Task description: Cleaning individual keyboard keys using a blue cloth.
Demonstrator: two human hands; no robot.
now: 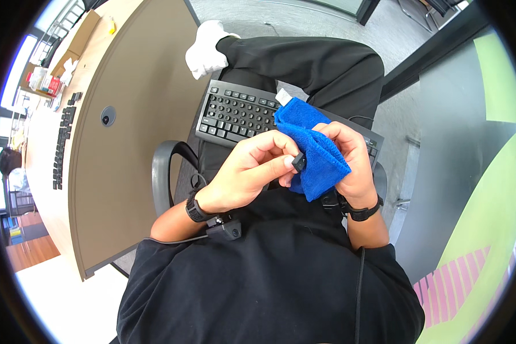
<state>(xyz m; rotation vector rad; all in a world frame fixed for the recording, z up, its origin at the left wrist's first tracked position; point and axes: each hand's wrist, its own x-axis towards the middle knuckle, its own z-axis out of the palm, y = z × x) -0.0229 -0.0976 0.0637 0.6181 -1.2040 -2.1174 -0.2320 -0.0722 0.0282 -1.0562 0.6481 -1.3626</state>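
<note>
Between thumb and fingers, my left hand pinches a small black keycap. My right hand grips a folded blue microfibre cloth, whose edge lies against the keycap. A white tag sticks out at the cloth's upper end. Under both hands a black keyboard rests across my lap, partly hidden by the cloth and hands. Many of its letter positions show bare switch mounts without caps, while the bottom rows and function row at its left part bear keycaps.
Loose black keycaps lie in rows on the wooden desk at the left. Farther up the desk are a cardboard box and small packages. A chair armrest stands beside my left arm. A glass partition is at the right.
</note>
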